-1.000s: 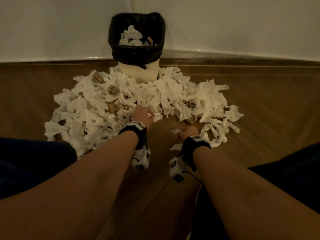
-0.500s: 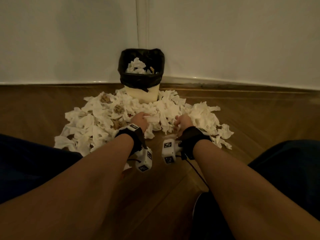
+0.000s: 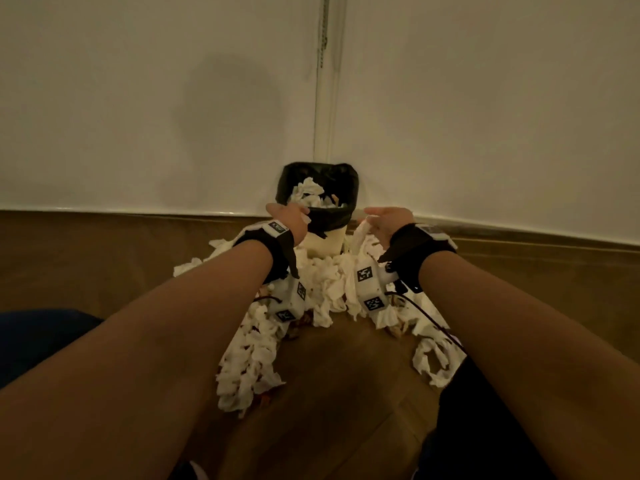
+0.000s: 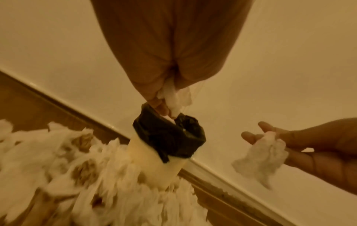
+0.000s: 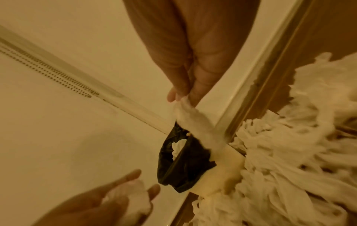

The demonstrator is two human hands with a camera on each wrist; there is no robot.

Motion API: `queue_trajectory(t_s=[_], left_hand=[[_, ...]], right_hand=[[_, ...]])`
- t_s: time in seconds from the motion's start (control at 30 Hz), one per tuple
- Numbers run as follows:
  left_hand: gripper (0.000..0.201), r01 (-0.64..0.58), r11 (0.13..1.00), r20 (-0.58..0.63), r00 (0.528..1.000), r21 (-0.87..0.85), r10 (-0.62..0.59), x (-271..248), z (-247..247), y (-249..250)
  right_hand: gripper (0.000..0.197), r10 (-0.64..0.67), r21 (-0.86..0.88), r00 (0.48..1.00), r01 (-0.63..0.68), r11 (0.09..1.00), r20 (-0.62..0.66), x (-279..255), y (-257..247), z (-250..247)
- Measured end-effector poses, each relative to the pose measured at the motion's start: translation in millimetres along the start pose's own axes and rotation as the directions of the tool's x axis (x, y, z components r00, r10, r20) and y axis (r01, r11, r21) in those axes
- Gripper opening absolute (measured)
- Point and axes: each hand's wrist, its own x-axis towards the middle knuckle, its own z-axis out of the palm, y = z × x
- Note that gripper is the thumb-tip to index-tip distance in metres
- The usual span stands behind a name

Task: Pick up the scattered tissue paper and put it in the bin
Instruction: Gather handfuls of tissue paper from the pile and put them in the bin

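You are pinching a tissue wad [image 4: 173, 99] in your left hand [image 3: 289, 218] and another [image 4: 260, 156] in your right hand [image 3: 389, 220] beside the corner bin [image 3: 317, 202], while most tissue paper [image 3: 252, 358] is lying on the floor.

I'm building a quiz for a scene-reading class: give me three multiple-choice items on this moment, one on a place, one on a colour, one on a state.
1. Where does the bin stand?
A. In the corner where two walls meet
B. On a table
C. In mid-floor, far from walls

2. What colour is the bin liner?
A. Blue
B. Black
C. White

3. What is the right hand doing?
A. Lying flat on the floor
B. Gripping the bin's rim
C. Pinching a tissue strip

Answers: A, the wall seam runs down right behind it; B, dark plastic folds over the pale body; C, the right wrist view shows fingertips closed on hanging paper.
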Motion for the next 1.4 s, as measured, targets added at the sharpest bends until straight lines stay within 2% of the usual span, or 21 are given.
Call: queue_trajectory(t_s=[0.07, 0.17, 0.23, 0.3, 0.37, 0.4, 0.47, 0.5, 0.57, 0.63, 0.67, 0.73, 0.87, 0.97, 1.07, 1.17, 1.27, 1.33, 1.4], left_hand=[[0.039, -0.051, 0.998, -0.027, 0.998, -0.026, 0.05, 9.5, -20.9, 10.5], [0.039, -0.125, 0.989, -0.023, 0.992, -0.08, 0.123, 24.2, -43.4, 29.6], [0.031, -0.181, 0.966, 0.01, 0.983, -0.183, 0.186, 31.2, -55.0, 37.9], [0.019, -0.195, 0.943, -0.009, 0.98, -0.269, 0.2, 39.4, -59.9, 41.9], [0.019, -0.224, 0.946, -0.078, 0.974, -0.236, 0.212, 47.6, -56.1, 42.5], [0.021, -0.239, 0.949, -0.1, 0.97, -0.204, 0.223, 53.2, -50.9, 40.1], [0.03, -0.209, 0.961, -0.097, 0.976, -0.181, 0.194, 63.2, -39.9, 34.6], [0.035, -0.195, 0.968, -0.094, 0.979, -0.156, 0.182, 69.2, -33.3, 31.4], [0.044, -0.175, 0.982, -0.04, 0.984, -0.07, 0.173, 77.7, -22.6, 27.4], [0.052, -0.177, 0.984, 0.01, 0.984, -0.023, 0.178, 86.6, -14.6, 26.2], [0.054, -0.178, 0.984, 0.018, 0.984, -0.02, 0.178, 90.8, -11.8, 26.7], [0.055, -0.193, 0.981, 0.018, 0.981, -0.018, 0.194, 98.7, -6.8, 27.2], [0.061, -0.198, 0.98, 0.098, 0.976, 0.007, 0.196, 109.8, -0.8, 28.1], [0.064, -0.171, 0.985, 0.148, 0.975, 0.03, 0.165, 113.0, 5.3, 25.9], [0.069, -0.128, 0.989, 0.183, 0.976, 0.068, 0.114, 114.0, 13.0, 23.3], [0.067, -0.049, 0.996, 0.205, 0.978, 0.073, 0.033, 114.5, 18.5, 15.0], [0.068, -0.042, 0.988, 0.139, 0.99, 0.148, 0.022, 114.4, 21.6, 3.2], [0.068, -0.078, 0.978, 0.117, 0.992, 0.195, 0.055, 114.9, 20.1, 0.6], [0.06, -0.131, 0.974, 0.122, 0.986, 0.183, 0.109, 114.4, 17.7, 5.1]], right_hand=[[0.016, -0.052, 0.059, 0.998, 0.055, 0.997, -0.046, 12.8, -11.6, 1.0], [0.029, -0.103, 0.057, 0.993, 0.106, 0.993, -0.057, 24.2, -27.7, 3.1], [0.032, -0.08, 0.193, 0.996, 0.084, 0.978, -0.03, 33.1, -32.5, 6.9], [0.02, -0.05, 0.12, 0.999, 0.052, 0.991, -0.016, 42.4, -31.9, 11.4], [0.039, -0.073, -0.159, 0.997, 0.069, 0.985, -0.021, 45.2, -29.0, 19.1], [0.043, -0.074, -0.215, 0.997, 0.072, 0.974, -0.001, 50.6, -27.0, 22.2], [0.04, -0.049, -0.126, 0.997, 0.057, 0.99, 0.065, 56.9, -27.9, 31.6], [0.039, -0.053, -0.078, 0.998, 0.054, 0.995, 0.019, 62.5, -28.0, 36.4], [0.041, -0.064, -0.061, 0.998, 0.064, 0.996, 0.006, 67.0, -35.5, 48.4], [0.047, -0.148, -0.118, 0.987, 0.14, 0.983, -0.057, 75.1, -37.3, 52.9], [0.055, -0.179, -0.081, 0.98, 0.172, 0.982, -0.085, 77.5, -36.9, 55.9], [0.067, -0.263, -0.102, 0.961, 0.254, 0.962, -0.087, 81.5, -30.7, 58.8], [0.085, -0.376, -0.458, 0.926, 0.322, 0.829, -0.029, 95.2, 0.7, 65.1], [0.092, -0.336, -0.649, 0.942, 0.255, 0.716, 0.0, 106.4, 11.8, 73.4], [0.094, -0.255, -0.813, 0.961, 0.233, 0.534, 0.107, 112.1, 17.5, 82.9], [0.088, -0.242, -0.895, 0.962, 0.217, 0.39, 0.128, 115.6, 24.6, 86.1], [0.086, -0.214, -0.937, 0.968, 0.191, 0.291, 0.13, 117.4, 27.3, 84.3], [0.083, -0.216, -0.944, 0.968, 0.182, 0.274, 0.124, 116.9, 24.5, 80.5], [0.079, -0.251, -0.936, 0.962, 0.183, 0.3, 0.108, 114.9, 20.4, 74.1]])
